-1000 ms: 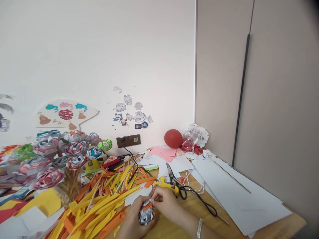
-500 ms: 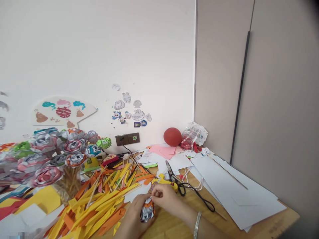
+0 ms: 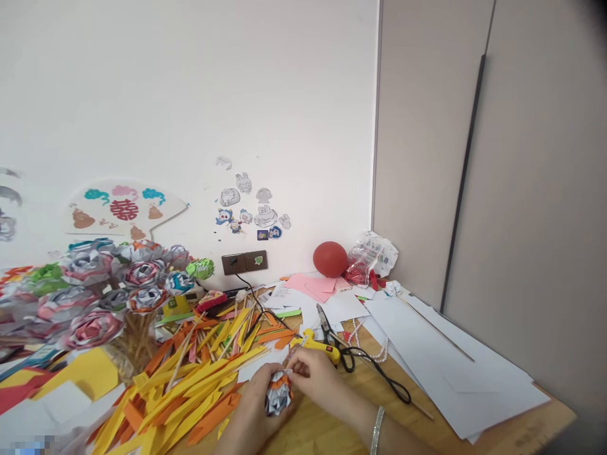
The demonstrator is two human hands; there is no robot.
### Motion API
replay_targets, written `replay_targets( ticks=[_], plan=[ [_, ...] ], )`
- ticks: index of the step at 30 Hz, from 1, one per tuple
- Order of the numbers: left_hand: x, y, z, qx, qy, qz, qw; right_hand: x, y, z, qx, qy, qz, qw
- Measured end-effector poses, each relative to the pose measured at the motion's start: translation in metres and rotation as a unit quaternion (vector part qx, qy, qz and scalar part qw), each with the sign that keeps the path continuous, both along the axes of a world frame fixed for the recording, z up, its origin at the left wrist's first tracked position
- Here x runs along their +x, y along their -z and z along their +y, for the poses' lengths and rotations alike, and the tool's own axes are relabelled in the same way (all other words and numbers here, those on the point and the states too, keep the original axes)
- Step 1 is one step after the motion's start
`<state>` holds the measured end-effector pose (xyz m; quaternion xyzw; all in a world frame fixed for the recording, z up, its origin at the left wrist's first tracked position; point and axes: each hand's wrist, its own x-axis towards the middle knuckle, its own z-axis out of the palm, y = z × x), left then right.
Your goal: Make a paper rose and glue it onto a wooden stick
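Note:
A small paper rose (image 3: 279, 395) in grey, white and orange sits between both hands low in the middle of the view. My left hand (image 3: 251, 414) wraps round its lower left side. My right hand (image 3: 315, 378), with a silver bracelet (image 3: 377, 430) on the wrist, pinches the rose's top edge with its fingertips. Both hands rest on the wooden table (image 3: 360, 392). Just behind the right hand lies a yellow glue gun (image 3: 318, 346).
A heap of yellow and orange paper strips (image 3: 190, 385) lies left of the hands. A bunch of finished paper roses (image 3: 99, 294) stands at the far left. Black scissors (image 3: 332, 338), a bead string (image 3: 374, 354), white sheets (image 3: 441, 366), a thin stick (image 3: 436, 332) and a red ball (image 3: 331, 259) lie to the right.
The hands have kept hold of the rose and the right fingers have shifted slightly on its top. The view has drifted a little, so everything sits slightly higher.

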<state>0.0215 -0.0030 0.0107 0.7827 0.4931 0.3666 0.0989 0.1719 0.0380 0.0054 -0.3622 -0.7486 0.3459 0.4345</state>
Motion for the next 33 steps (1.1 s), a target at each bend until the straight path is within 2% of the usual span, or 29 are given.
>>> replay_targets(
  ticks=[12,20,25,30,33],
  plan=[
    [0.001,0.006,0.002,-0.009,-0.014,-0.043,0.999,-0.007,0.007,-0.001,0.031,0.045,0.011,0.998],
    [-0.005,0.004,0.005,0.004,-0.008,-0.042,0.999,-0.008,0.002,-0.011,0.063,0.029,0.038,0.997],
    [-0.005,-0.002,0.004,-0.008,-0.007,-0.046,0.999,-0.008,0.004,-0.010,0.022,0.025,0.094,0.995],
    [-0.008,-0.001,0.007,-0.009,-0.020,-0.056,0.998,-0.007,0.006,-0.009,0.073,-0.011,0.060,0.995],
    [-0.010,-0.002,0.009,-0.015,-0.048,-0.088,0.995,-0.006,0.003,-0.009,0.044,-0.034,0.058,0.997]
  ],
)
